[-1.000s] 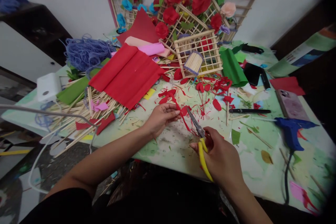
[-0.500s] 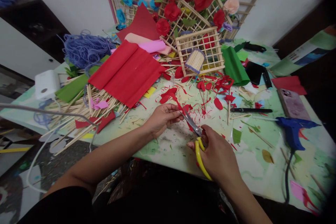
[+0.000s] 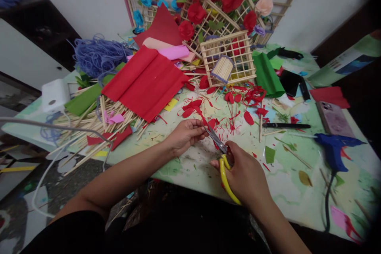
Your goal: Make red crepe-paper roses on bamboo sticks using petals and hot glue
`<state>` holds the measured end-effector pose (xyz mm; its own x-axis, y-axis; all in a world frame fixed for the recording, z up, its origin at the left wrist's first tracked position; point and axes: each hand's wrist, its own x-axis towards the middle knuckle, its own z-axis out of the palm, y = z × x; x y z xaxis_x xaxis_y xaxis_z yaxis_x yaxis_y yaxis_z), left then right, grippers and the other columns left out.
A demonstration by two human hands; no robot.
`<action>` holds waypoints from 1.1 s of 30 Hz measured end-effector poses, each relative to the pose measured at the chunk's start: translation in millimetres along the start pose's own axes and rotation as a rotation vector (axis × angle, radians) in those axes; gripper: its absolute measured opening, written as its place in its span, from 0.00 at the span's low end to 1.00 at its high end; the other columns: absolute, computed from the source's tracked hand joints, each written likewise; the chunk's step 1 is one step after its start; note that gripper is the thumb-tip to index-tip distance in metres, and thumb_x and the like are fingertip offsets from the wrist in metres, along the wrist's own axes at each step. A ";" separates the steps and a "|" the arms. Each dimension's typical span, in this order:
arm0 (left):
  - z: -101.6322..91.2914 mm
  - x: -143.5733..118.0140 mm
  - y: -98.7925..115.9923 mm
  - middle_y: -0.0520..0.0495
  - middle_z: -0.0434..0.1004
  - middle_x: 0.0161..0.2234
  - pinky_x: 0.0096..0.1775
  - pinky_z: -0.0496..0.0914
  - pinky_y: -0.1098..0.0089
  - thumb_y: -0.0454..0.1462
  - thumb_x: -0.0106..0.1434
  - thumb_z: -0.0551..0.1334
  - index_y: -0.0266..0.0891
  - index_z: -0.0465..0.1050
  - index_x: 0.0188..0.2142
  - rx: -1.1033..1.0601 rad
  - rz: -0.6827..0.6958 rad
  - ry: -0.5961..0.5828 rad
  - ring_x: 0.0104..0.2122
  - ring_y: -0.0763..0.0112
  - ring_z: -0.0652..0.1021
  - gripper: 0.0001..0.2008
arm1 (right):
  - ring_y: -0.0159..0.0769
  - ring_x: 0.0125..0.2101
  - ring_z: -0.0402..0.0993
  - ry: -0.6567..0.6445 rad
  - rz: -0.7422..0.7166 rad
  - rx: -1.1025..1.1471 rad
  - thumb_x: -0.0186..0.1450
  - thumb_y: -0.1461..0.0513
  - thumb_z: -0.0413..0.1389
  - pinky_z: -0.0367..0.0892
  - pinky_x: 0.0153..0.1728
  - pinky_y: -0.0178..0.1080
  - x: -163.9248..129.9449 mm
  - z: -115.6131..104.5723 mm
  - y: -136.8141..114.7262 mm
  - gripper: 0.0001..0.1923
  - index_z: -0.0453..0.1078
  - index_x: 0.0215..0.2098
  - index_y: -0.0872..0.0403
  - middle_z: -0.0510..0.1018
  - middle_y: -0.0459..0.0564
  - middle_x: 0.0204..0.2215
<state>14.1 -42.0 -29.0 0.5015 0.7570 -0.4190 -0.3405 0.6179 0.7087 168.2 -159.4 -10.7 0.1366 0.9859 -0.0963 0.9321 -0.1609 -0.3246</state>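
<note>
Red crepe paper (image 3: 145, 81) lies folded toward the desk's (image 3: 285, 190) far left part, over a heap of wooden sticks (image 3: 98, 127) that reaches the left edge. Nearer the front edge, the left hand (image 3: 185, 135) pinches a small red paper scrap (image 3: 208, 124) between thumb and fingertips, its grip narrow and closed on the scrap just above the desk surface. Touching that scrap from the right are the blades of the yellow-handled scissors (image 3: 222, 158), which the right hand (image 3: 245, 174) holds with fingers through the loops; the blades look nearly closed on the paper. Cutting a petal shape appears to be the step in hand, judging from the red petals (image 3: 238, 101) scattered beyond, toward the middle. A next cut would likely call for turning the scrap in the left fingers so the blades follow a curve. Farther right, a blue glue gun (image 3: 335, 149) rests near the right edge.
</note>
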 end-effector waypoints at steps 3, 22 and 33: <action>-0.8 1.1 0.1 0.49 0.75 0.26 0.27 0.70 0.80 0.25 0.53 0.65 0.30 0.71 0.31 0.001 -0.008 -0.009 0.24 0.79 0.76 0.06 | 0.40 0.27 0.71 -0.011 0.009 0.001 0.61 0.48 0.51 0.54 0.25 0.36 -0.3 0.1 0.0 0.26 0.63 0.51 0.55 0.75 0.51 0.28; 0.9 -0.1 2.5 0.50 0.74 0.23 0.28 0.71 0.82 0.24 0.57 0.61 0.30 0.69 0.30 -0.013 -0.046 -0.005 0.23 0.81 0.76 0.04 | 0.39 0.22 0.72 0.032 0.020 -0.025 0.62 0.51 0.50 0.52 0.22 0.34 -0.9 7.3 1.4 0.16 0.64 0.43 0.52 0.76 0.47 0.23; 2.0 0.1 5.0 0.50 0.74 0.23 0.27 0.71 0.82 0.24 0.56 0.62 0.32 0.67 0.30 0.021 -0.043 -0.004 0.22 0.80 0.76 0.06 | 0.34 0.19 0.66 0.109 0.136 0.380 0.58 0.50 0.56 0.55 0.20 0.34 8.5 6.2 10.5 0.19 0.68 0.41 0.53 0.73 0.44 0.19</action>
<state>14.0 -39.3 -24.4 0.5187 0.7288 -0.4471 -0.3016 0.6452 0.7019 177.1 -152.9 -20.8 0.3042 0.9501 -0.0685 0.7159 -0.2755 -0.6416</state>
